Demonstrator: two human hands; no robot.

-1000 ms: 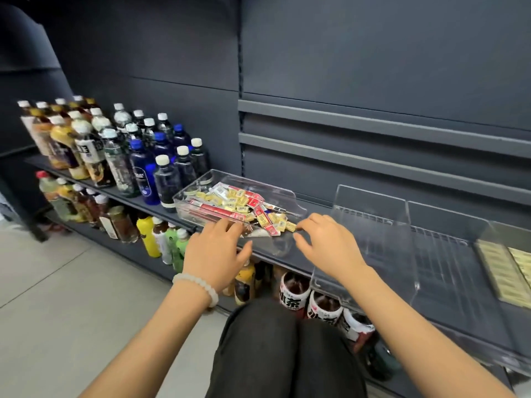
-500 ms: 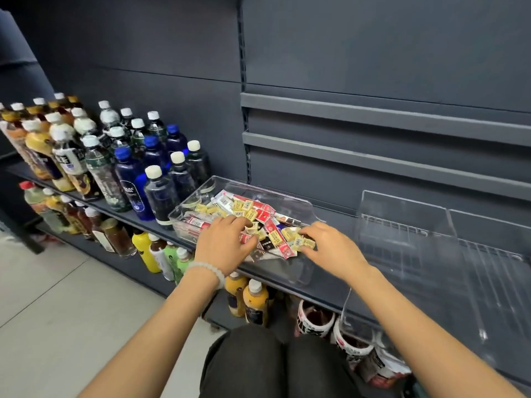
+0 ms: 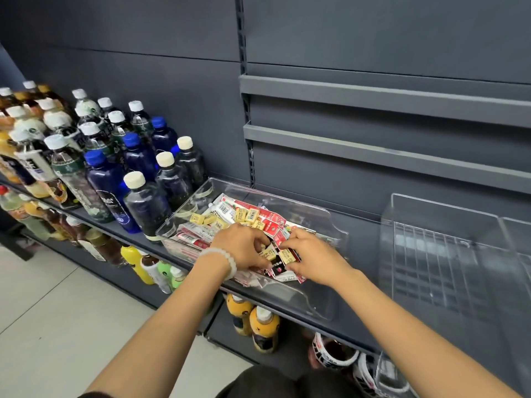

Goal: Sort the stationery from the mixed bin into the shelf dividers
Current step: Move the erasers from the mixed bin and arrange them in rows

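Note:
A clear plastic mixed bin (image 3: 321, 307) sits on the dark shelf, holding several small yellow erasers (image 3: 242, 215) and red-and-white packets (image 3: 270, 221). Both hands are inside its near end. My left hand (image 3: 242, 247), with a white bead bracelet on the wrist, pinches a small yellow eraser (image 3: 268, 252). My right hand (image 3: 311, 258) pinches another yellow eraser (image 3: 287, 256) right beside it. Under the fingers lies a black-and-red packet (image 3: 277, 267). To the right stand clear shelf dividers (image 3: 442, 222) over a wire grid.
Many drink bottles (image 3: 109, 168) crowd the shelf left of the bin, touching its left wall. More bottles (image 3: 258, 326) and cups stand on the lower shelf. Grey rails (image 3: 388, 101) run along the back panel. My dark-trousered knees are at the bottom edge.
Both hands moved deeper into the bin and came together near its front. Each now pinches a yellow eraser. The camera has shifted left and closer to the bin.

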